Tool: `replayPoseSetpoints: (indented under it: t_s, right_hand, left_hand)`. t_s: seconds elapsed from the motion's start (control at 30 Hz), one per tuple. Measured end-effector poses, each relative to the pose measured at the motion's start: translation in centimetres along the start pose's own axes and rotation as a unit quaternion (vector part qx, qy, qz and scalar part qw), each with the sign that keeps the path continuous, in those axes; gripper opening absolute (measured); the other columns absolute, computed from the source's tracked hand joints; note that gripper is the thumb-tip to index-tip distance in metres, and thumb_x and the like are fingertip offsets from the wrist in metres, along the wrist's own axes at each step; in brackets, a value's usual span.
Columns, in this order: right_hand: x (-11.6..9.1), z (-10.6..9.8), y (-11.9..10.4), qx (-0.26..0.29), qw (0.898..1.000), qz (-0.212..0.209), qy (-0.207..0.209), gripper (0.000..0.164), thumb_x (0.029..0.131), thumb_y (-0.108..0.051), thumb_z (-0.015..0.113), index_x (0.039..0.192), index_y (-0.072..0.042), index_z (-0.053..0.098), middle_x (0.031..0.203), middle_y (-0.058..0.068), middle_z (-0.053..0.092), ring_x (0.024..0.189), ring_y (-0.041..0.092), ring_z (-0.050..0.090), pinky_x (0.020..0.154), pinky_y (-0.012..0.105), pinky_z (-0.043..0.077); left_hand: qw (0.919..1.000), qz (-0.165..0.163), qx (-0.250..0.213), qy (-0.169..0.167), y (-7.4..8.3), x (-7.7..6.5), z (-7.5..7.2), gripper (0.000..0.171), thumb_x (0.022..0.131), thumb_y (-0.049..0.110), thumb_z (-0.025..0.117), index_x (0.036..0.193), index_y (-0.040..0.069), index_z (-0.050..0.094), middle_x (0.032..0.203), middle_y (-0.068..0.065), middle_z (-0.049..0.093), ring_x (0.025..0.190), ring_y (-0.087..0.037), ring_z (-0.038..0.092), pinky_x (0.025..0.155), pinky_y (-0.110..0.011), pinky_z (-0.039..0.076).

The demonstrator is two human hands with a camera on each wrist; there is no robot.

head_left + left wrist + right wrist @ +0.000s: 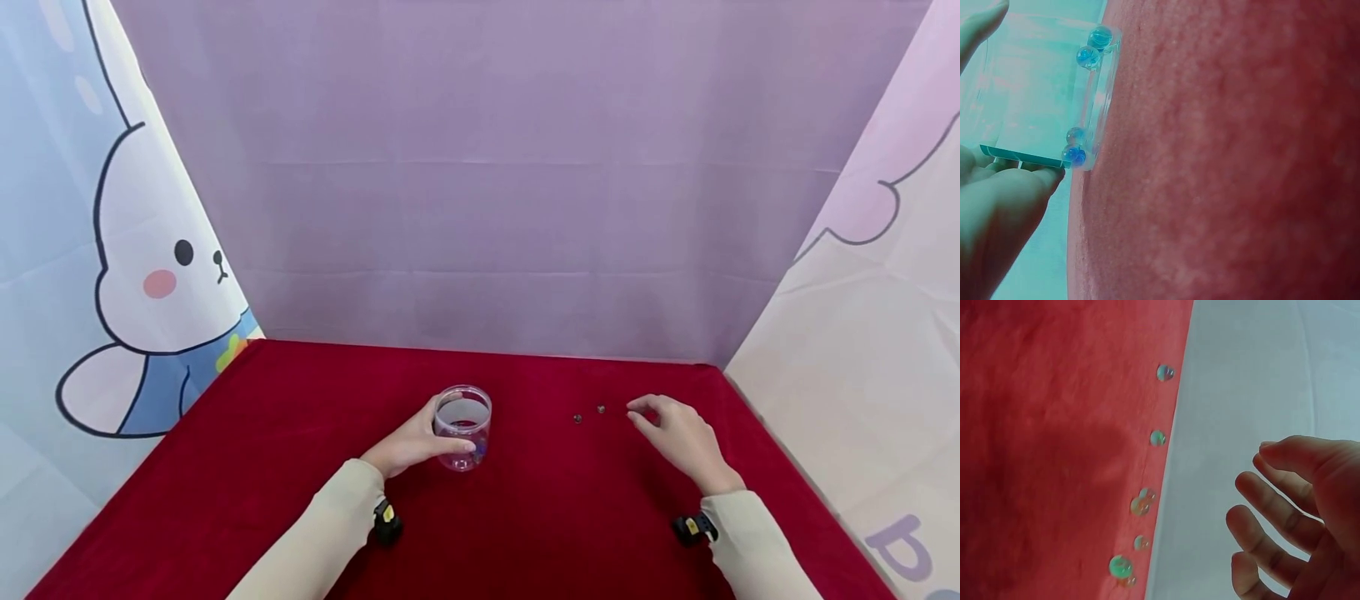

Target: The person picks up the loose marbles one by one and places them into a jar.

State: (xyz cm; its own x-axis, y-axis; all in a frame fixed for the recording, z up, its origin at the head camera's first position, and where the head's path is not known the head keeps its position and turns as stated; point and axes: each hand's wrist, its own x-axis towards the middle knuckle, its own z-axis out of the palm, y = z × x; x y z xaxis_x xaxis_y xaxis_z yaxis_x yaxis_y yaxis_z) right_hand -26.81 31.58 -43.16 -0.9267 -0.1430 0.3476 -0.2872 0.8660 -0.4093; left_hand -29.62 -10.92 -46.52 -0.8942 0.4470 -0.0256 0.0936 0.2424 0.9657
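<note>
My left hand [414, 443] grips a clear plastic jar [452, 460], thumb on the near side and the other fingers behind it. The jar stands roughly upright with its mouth uncovered. In the left wrist view several blue-tinted glass marbles [1100, 37] lie at the jar's bottom. My right hand [681, 440] hovers above the cloth at the right, fingers loosely bent, with nothing visible between them in the right wrist view. To its left in the head view lie two small marbles [601, 409]. The right wrist view shows several clear and greenish marbles [1120, 567] on the cloth.
A red cloth [555, 525] covers the table. Behind it hangs a purple curtain [487, 208]. A sheet with a cartoon rabbit [161, 250] borders the left side, and a pale printed sheet [885, 333] the right. Both wrists wear dark straps [696, 528].
</note>
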Motion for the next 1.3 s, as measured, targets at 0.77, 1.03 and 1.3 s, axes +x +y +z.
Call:
replayPoseSetpoints:
  t_s: [0.77, 1.03, 1.3]
  right_hand:
    - [-0.1, -1.3, 4.0, -0.02, 0.991, 0.094, -0.091, 0.029, 0.095, -0.021, 0.066, 0.12, -0.006, 0.069, 0.096, 0.005, 0.07, 0.088, 0.029, 0.064, 0.065, 0.05, 0.05]
    - [-0.1, -1.2, 4.4, -0.028, 0.987, 0.112, -0.111, 0.028, 0.095, -0.021, 0.066, 0.118, -0.006, 0.07, 0.091, 0.001, 0.07, 0.089, 0.029, 0.064, 0.069, 0.054, 0.049]
    - [0.1, -1.3, 4.5, -0.03, 0.983, 0.126, -0.131, 0.027, 0.094, -0.02, 0.067, 0.117, -0.006, 0.071, 0.098, 0.007, 0.07, 0.089, 0.029, 0.063, 0.069, 0.055, 0.048]
  left_hand:
    - [0.9999, -0.006, 0.003, 0.008, 0.2, 0.1, 0.0, 0.09, 0.082, 0.032, 0.085, 0.152, 0.021, 0.031, 0.14, -0.006, 0.049, 0.129, -0.026, 0.045, 0.102, -0.05, 0.046]
    - [0.9999, -0.008, 0.006, 0.004, -0.1, 0.2, 0.0, 0.091, 0.081, 0.032, 0.085, 0.152, 0.023, 0.03, 0.14, -0.004, 0.048, 0.13, -0.026, 0.044, 0.102, -0.049, 0.046]
    - [1.0, -0.007, 0.005, 0.005, 0.0, 0.0, 0.1, 0.091, 0.082, 0.032, 0.085, 0.153, 0.022, 0.029, 0.141, -0.004, 0.047, 0.13, -0.025, 0.044, 0.104, -0.05, 0.044]
